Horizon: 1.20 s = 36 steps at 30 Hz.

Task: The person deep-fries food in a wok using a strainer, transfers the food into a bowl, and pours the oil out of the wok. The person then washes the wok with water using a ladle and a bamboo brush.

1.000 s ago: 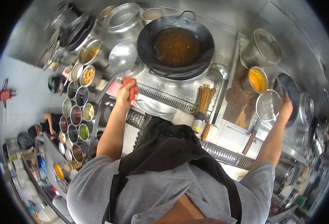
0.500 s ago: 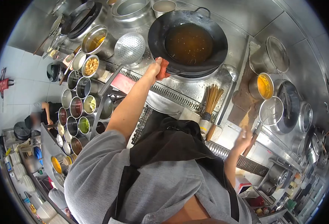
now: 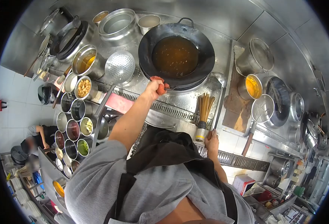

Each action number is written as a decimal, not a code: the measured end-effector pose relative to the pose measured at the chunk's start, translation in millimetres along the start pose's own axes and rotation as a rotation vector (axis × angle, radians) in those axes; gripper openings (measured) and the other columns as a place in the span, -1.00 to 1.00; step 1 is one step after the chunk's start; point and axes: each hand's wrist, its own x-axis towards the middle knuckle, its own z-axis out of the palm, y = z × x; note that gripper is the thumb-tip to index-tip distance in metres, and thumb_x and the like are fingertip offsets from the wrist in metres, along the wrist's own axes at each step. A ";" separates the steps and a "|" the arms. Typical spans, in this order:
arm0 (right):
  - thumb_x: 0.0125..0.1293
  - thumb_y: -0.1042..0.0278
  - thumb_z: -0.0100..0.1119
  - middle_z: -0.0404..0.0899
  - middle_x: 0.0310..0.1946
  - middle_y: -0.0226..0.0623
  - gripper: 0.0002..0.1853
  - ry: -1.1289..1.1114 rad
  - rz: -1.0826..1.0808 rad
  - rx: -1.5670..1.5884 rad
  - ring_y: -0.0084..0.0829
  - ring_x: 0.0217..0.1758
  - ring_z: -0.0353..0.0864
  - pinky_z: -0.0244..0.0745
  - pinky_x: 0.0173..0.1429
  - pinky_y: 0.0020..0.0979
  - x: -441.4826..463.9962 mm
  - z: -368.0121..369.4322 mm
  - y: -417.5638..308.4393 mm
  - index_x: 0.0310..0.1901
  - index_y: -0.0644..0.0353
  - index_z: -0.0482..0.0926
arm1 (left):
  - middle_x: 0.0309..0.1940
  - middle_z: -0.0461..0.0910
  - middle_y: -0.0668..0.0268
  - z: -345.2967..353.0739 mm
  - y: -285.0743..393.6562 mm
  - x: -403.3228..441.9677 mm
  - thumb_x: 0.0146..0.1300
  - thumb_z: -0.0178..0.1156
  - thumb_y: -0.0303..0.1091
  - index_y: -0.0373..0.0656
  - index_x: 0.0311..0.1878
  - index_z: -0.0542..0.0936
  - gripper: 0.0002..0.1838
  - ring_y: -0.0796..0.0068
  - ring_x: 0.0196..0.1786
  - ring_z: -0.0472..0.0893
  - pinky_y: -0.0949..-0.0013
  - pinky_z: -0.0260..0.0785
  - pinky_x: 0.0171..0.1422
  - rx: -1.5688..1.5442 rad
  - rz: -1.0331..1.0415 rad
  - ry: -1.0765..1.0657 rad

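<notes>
A black wok (image 3: 205,67) with brown liquid (image 3: 175,56) in it sits on the stove. At its near side my left hand (image 3: 153,89) is closed around a folded red cloth (image 3: 160,86), pressed against the near handle of the wok. Over on the right, my right hand (image 3: 211,142) is wrapped round the handle end of a ladle (image 3: 219,100), whose bowl rests on the stove top right of the wok. Just left of that hand a bamboo wok brush (image 3: 204,108) stands with its bristles up.
A perforated skimmer (image 3: 119,67) lies left of the wok. Farther left are several steel pots of ingredients, among them a pot of nuts (image 3: 84,87). To the right are a pot of yellow food (image 3: 253,86) and a wire strainer (image 3: 263,108). Another person (image 3: 45,138) is at far left.
My right hand has moved left from near the strainer's handle and closed on the ladle's handle. My left hand stays on the cloth at the wok. The whole view has shifted slightly.
</notes>
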 end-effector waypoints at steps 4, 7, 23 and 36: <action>0.07 0.39 0.05 0.52 -0.46 -0.04 -0.63 0.135 0.094 0.143 -0.11 -0.39 0.56 0.49 -0.28 -0.19 19.8 -0.7 27.3 -0.07 0.35 0.43 | -0.39 0.41 0.28 0.1 -5.0 -10.9 0.02 -0.02 -0.65 -0.13 -0.33 0.39 -0.82 0.20 -0.44 0.57 0.20 0.43 -0.39 -0.033 0.126 0.067; 0.12 0.40 0.02 0.37 -0.68 -0.37 -0.88 0.001 0.355 0.481 -0.54 -0.71 0.33 0.25 -0.67 -0.44 17.4 -40.4 7.6 -0.39 0.27 0.44 | -0.40 0.40 0.29 -1.9 6.0 -38.9 -0.01 -0.02 -0.66 -0.13 -0.34 0.39 -0.80 0.19 -0.46 0.56 0.26 0.42 -0.40 -0.030 0.129 0.059; 0.05 0.55 0.12 0.18 -0.76 -0.27 -0.76 0.367 0.150 0.332 -0.43 -0.69 0.15 0.20 -0.54 -0.32 -118.8 -151.3 7.9 -0.57 0.28 0.21 | -0.39 0.43 0.31 22.9 -9.1 -97.3 -0.12 0.00 -0.59 -0.04 -0.38 0.42 -0.79 0.29 -0.39 0.52 0.28 0.29 -0.51 0.002 0.102 -0.097; 0.07 0.41 0.16 0.46 -0.64 0.05 -0.84 0.524 0.091 -0.127 0.14 -0.47 0.51 0.38 -0.40 0.01 -165.7 -248.1 70.8 -0.36 0.22 0.39 | -0.46 0.45 0.29 174.8 -22.6 -114.2 -0.07 0.06 -0.48 -0.13 -0.36 0.44 -0.86 0.37 -0.34 0.51 0.36 0.29 -0.46 0.109 -0.133 -0.494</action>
